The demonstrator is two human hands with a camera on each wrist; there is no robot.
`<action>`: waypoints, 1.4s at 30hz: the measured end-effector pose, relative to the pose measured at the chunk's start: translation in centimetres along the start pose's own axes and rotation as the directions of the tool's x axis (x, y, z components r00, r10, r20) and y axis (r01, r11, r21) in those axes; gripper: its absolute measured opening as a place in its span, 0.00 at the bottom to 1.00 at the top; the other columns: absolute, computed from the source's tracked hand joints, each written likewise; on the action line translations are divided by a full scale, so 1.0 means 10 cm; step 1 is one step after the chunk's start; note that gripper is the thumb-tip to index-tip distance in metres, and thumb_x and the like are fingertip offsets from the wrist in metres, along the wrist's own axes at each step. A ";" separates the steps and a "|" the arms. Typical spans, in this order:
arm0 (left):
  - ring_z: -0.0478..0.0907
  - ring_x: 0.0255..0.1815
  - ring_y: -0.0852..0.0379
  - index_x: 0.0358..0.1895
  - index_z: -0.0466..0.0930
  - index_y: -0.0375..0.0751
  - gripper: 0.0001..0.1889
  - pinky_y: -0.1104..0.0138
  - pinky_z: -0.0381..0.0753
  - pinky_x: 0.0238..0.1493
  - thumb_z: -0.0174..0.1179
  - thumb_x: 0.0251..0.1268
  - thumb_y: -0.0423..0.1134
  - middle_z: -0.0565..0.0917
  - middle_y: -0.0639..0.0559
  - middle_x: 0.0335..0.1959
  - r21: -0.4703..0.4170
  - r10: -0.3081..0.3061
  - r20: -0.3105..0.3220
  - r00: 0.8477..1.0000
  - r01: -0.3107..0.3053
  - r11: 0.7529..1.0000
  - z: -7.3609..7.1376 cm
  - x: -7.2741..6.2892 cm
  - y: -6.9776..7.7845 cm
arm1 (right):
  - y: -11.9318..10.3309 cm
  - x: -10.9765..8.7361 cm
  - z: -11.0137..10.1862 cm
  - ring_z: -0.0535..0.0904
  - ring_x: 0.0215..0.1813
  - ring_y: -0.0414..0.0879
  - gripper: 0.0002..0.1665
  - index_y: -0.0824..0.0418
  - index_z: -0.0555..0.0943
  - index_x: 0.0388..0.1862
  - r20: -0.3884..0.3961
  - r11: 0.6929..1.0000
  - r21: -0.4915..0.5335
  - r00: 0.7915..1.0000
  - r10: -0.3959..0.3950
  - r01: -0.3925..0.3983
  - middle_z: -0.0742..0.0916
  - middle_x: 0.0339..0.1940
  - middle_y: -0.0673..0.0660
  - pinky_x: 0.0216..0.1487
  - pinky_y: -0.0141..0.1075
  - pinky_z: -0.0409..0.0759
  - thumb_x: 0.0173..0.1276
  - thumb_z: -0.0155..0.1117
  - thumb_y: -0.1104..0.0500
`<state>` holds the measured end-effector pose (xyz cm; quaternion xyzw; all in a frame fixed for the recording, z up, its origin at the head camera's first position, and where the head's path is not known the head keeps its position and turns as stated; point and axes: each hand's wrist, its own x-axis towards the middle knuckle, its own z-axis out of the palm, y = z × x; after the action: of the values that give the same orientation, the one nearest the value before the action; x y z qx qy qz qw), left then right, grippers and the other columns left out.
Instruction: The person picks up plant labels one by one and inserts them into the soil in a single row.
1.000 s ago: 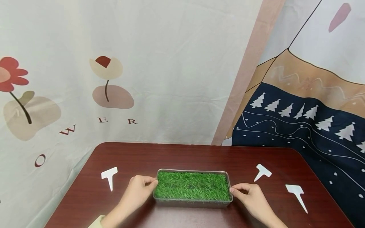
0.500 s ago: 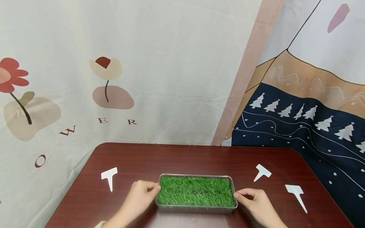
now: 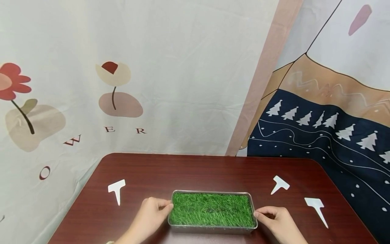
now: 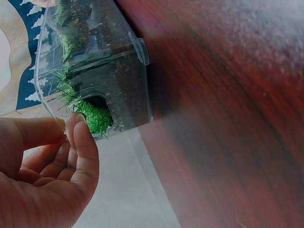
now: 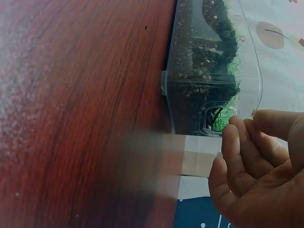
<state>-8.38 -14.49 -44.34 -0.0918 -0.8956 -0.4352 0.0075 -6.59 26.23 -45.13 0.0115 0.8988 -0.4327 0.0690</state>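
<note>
A clear plastic planter box [image 3: 213, 229] filled with green grass [image 3: 213, 210] is near the front of the table. Dark soil shows through its wall in both wrist views. At the box's left end, my left hand [image 3: 150, 217] pinches the rim between thumb and fingers. The opposite short end is pinched the same way by my right hand [image 3: 280, 222]. In the left wrist view, grass pokes through an opening in the end wall beside the left hand [image 4: 57, 166]. A similar opening lies beside the right hand [image 5: 259, 166]. Whether the box touches the table cannot be told.
One white T-shaped plant label [image 3: 117, 189] lies on the reddish-brown table [image 3: 195, 169] to the left. Two more, a farther label [image 3: 279, 184] and a nearer label [image 3: 317, 208], lie to the right. A printed curtain [image 3: 182, 84] hangs behind the table.
Both hands have brought the planter box toward me and slightly to the right, keeping their pinch on its ends. The labels stay where they were.
</note>
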 end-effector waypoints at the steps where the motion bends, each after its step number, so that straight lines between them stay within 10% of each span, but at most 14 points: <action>1: 0.91 0.44 0.47 0.38 0.93 0.39 0.04 0.53 0.89 0.48 0.68 0.66 0.33 0.92 0.44 0.39 0.000 0.003 0.007 1.000 -0.003 1.000 0.00 0.00 -0.01 | 0.00 0.00 0.00 0.85 0.41 0.39 0.09 0.59 0.92 0.43 0.004 1.000 -0.003 1.000 0.008 -0.008 0.92 0.38 0.50 0.42 0.34 0.84 0.71 0.73 0.55; 42: 0.87 0.32 0.61 0.41 0.93 0.39 0.06 0.61 0.89 0.45 0.68 0.68 0.34 0.92 0.44 0.41 -0.021 0.039 0.011 0.999 -0.039 0.999 0.01 0.01 -0.08 | -0.09 -0.06 0.06 0.85 0.41 0.38 0.06 0.59 0.92 0.42 -0.074 1.000 -0.010 0.997 0.028 -0.029 0.92 0.39 0.51 0.41 0.34 0.83 0.70 0.72 0.59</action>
<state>-8.57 -14.88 -44.97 -0.1117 -0.8890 -0.4439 0.0097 -5.99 25.27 -44.71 0.0400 0.9028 -0.4262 0.0420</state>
